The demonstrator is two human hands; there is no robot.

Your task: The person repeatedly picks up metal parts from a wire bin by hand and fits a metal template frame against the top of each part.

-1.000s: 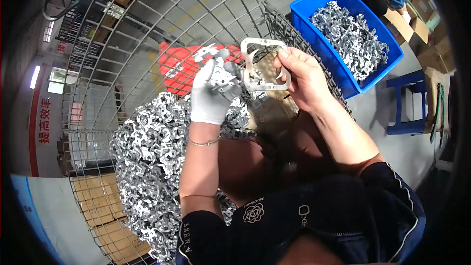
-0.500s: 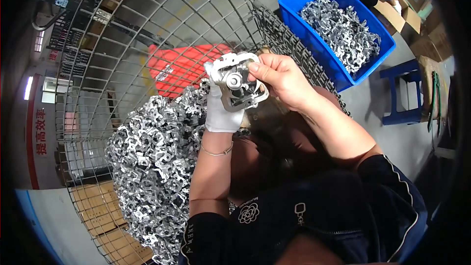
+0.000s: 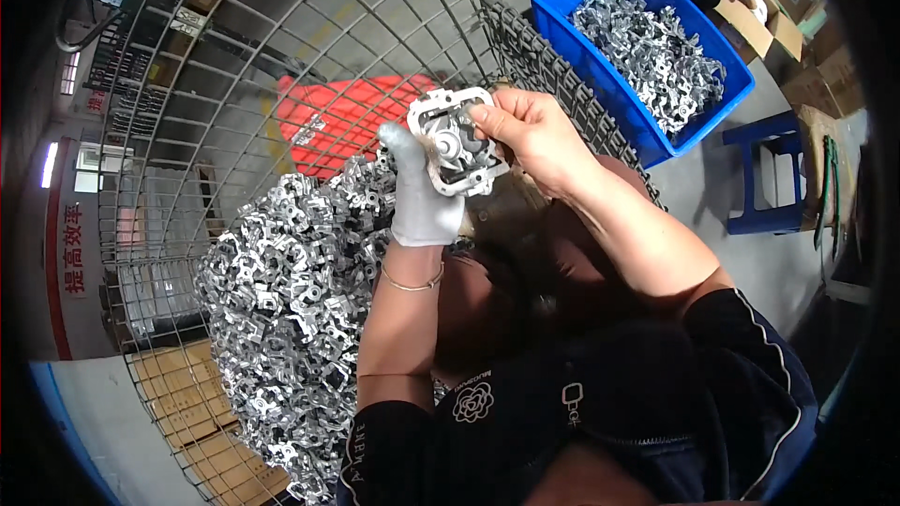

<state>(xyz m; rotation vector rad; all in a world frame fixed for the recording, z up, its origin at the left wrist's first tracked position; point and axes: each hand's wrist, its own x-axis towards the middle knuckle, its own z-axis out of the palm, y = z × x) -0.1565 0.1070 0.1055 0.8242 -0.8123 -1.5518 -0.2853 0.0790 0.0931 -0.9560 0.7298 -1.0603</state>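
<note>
A silvery metal casting (image 3: pixel 452 145), a ring-shaped frame with a round boss inside, is held up in front of me over the near side of the wire cage. My bare right hand (image 3: pixel 536 136) pinches its upper right side, the thumb lying on the part's face. My left hand (image 3: pixel 419 189), in a white glove with a greyed thumb, bears the casting from the left and below. That thumb stands off the rim, while the other fingers are hidden behind the metal. Below and to the left lies a big heap of small metal castings (image 3: pixel 291 319).
A wire mesh cage (image 3: pixel 309 23) surrounds the heap, with a red sheet (image 3: pixel 352 112) beyond its mesh. A blue bin (image 3: pixel 630 122) full of similar castings stands at far right, near a blue stool (image 3: pixel 764 169). Cardboard boxes (image 3: pixel 192 389) show at lower left; another person's hand (image 3: pixel 759 7) is at top right.
The casting has turned slightly and shifted a little up and left in my hands. My left thumb has lifted away from its rim. The right hand keeps its pinch.
</note>
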